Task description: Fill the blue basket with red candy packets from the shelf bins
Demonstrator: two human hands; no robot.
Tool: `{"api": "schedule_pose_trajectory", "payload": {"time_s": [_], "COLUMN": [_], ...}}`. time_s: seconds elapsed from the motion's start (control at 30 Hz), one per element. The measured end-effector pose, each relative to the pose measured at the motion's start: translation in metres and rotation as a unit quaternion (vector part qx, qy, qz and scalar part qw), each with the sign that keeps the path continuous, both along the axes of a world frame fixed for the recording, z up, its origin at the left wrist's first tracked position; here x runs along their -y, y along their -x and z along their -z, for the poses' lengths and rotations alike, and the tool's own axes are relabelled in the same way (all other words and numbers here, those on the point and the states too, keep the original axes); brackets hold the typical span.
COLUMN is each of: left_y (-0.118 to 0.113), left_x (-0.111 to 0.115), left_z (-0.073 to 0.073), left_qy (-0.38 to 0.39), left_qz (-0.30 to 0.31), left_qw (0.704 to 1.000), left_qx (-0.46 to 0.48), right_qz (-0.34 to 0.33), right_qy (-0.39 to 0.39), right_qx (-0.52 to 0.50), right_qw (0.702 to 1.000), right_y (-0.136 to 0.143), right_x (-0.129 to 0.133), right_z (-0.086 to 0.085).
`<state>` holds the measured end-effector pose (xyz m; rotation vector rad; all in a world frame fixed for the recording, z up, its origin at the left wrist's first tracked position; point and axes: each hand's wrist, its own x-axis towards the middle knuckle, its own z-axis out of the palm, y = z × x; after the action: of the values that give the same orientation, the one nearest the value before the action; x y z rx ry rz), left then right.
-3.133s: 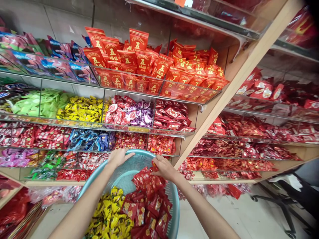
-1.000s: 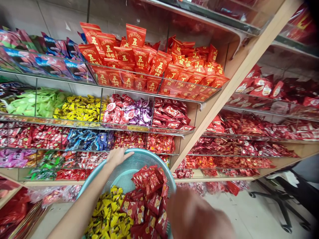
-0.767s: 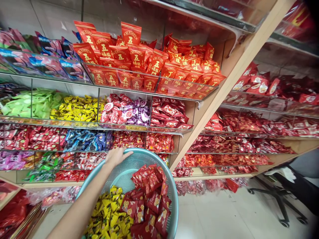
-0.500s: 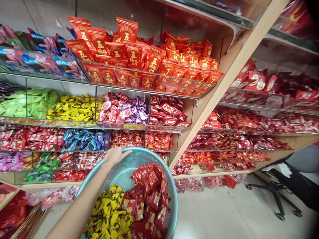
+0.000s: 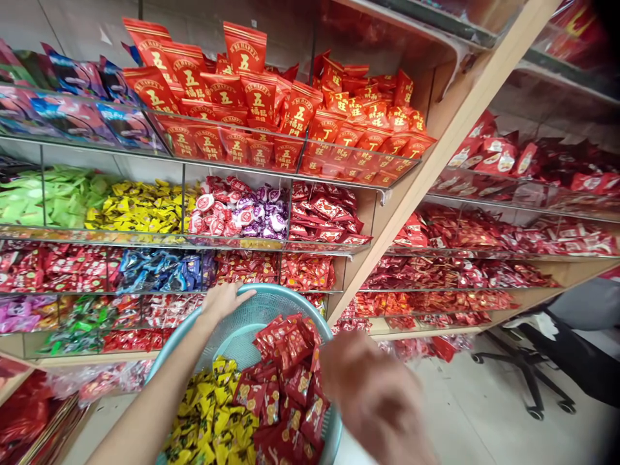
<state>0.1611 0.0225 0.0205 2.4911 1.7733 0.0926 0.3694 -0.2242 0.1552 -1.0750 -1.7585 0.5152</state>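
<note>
My left hand grips the far rim of a blue-green mesh basket, with the thumb lying along the rim. Yellow wrapped candies fill the basket's near left part, and dark red packets lie heaped on the right. A patch of the basket's floor shows bare at the far side. My right hand is a blur over the basket's right rim; its fingers and anything in them cannot be made out.
Shelves ahead hold red upright packets, yellow candies, green packets and red-and-purple candies behind clear fronts. A slanting wooden upright divides the shelving. At the right stands a wheeled chair. Red bags lie lower left.
My right hand has come into view at the basket's right side. My left hand stays on the rim, and the view has shifted slightly.
</note>
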Motion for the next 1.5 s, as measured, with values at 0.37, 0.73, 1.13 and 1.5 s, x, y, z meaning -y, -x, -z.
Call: {"api": "schedule_pose_trajectory", "payload": {"time_s": [0.37,0.73,1.13,1.5], "left_y": [0.001,0.001,0.001,0.000], "left_x": [0.000,0.000,0.000,0.000], "left_z": [0.000,0.000,0.001,0.000], "left_qy": [0.011,0.004,0.009,0.018], "left_qz": [0.006,0.003,-0.003,-0.011], "left_qw": [1.000,1.000,1.000,1.000], "left_qx": [0.007,0.007,0.016,0.015], "right_qz": [0.013,-0.016,0.076,0.127], "right_qy": [0.198,0.215,0.105,0.065], "right_qx": [0.099,0.100,0.391,0.311], "right_qw": [0.975,0.971,0.911,0.940], "right_y": [-0.062,-0.072,-0.044,-0.039], "right_x": [-0.063,-0.057,-0.061,-0.058], "right_z": [0.158,0.131,0.132,0.158]}}
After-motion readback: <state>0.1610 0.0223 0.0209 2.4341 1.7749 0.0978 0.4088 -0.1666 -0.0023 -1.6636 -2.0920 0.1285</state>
